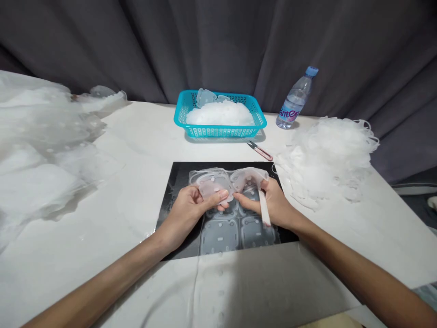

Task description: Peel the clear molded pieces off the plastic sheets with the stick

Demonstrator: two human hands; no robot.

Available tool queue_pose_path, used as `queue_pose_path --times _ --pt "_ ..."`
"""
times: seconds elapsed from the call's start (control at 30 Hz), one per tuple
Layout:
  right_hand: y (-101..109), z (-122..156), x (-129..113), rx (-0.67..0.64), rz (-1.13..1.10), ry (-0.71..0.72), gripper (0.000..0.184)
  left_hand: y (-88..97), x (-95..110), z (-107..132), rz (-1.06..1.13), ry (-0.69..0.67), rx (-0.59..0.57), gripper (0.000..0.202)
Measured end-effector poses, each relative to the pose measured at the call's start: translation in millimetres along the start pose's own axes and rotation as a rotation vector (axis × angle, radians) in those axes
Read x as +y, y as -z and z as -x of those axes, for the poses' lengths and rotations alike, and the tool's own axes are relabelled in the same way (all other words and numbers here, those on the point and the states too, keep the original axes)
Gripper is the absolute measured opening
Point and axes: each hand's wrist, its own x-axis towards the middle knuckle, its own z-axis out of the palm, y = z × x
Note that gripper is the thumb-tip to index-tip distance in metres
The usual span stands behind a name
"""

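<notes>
A thin translucent plastic sheet [220, 234] with rounded-square shapes and small slots moulded in it lies over a black mat [180, 177] and runs down toward me. My left hand [194, 202] pinches one rounded-square piece [213, 186] at the sheet's far end between thumb and fingers. Beside it, my right hand [273, 200] grips the neighbouring part of the sheet [247, 177], which is bent up. A narrow white strip [264, 209] hangs down by the right thumb. Whether the left piece is still joined to the sheet, I cannot tell.
A turquoise basket [218, 132] holding white translucent pieces stands at the back. Near it lie thread snips [260, 151], with a water bottle [294, 100] behind. Piled plastic sheets [37, 155] cover the left; a heap of thin offcuts [331, 159] sits right.
</notes>
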Motion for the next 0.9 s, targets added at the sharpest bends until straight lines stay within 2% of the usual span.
queue_pose_path --times 0.17,0.3,0.43,0.57,0.9 --pt "-11.3 -4.6 7.9 0.097 0.179 -0.034 0.007 1.9 0.1 -1.8 0.055 0.05 -0.062 0.035" --pt "-8.8 -7.3 6.3 0.076 0.021 -0.104 0.013 5.4 1.6 -6.5 0.003 0.037 -0.058 0.033" --pt "3.8 -7.7 -3.3 -0.04 -0.187 -0.153 0.032 6.4 6.2 -5.7 -0.056 0.01 -0.037 0.027" --pt "11.0 -7.8 -7.5 -0.084 -0.224 -0.159 0.038 6.0 8.5 -3.8 -0.082 -0.001 -0.029 0.026" --pt "11.3 -8.3 -8.0 -0.1 -0.255 -0.114 0.036 5.2 8.0 -3.1 -0.072 0.009 -0.018 0.025"
